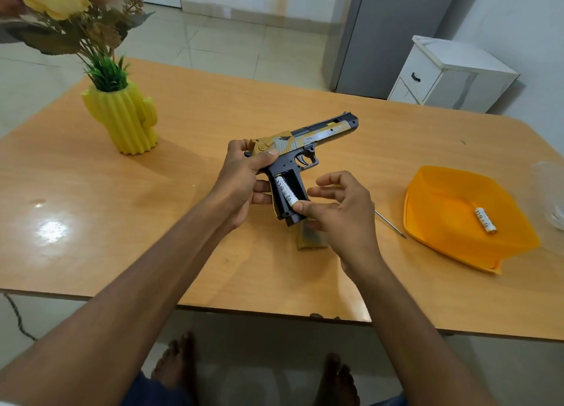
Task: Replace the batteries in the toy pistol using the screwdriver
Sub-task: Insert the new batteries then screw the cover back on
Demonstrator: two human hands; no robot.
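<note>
My left hand (244, 173) grips the rear of the black and gold toy pistol (308, 144) above the table, barrel pointing right. The grip's battery compartment is uncovered, and a white battery (285, 192) lies in it at a slant. My right hand (338, 204) presses its thumb on the battery's lower end, the other fingers spread loosely. The gold compartment cover (308, 238) lies on the table under my right hand. The screwdriver's metal shaft (392, 224) shows to the right of that hand. A second white battery (486, 220) lies in the orange dish (451, 192).
A yellow cactus-shaped vase (125, 119) with flowers stands at the table's back left. A clear plastic item (552, 192) sits at the right edge. The wooden table (152, 210) has its front edge close to me; a white cabinet (442, 73) stands beyond.
</note>
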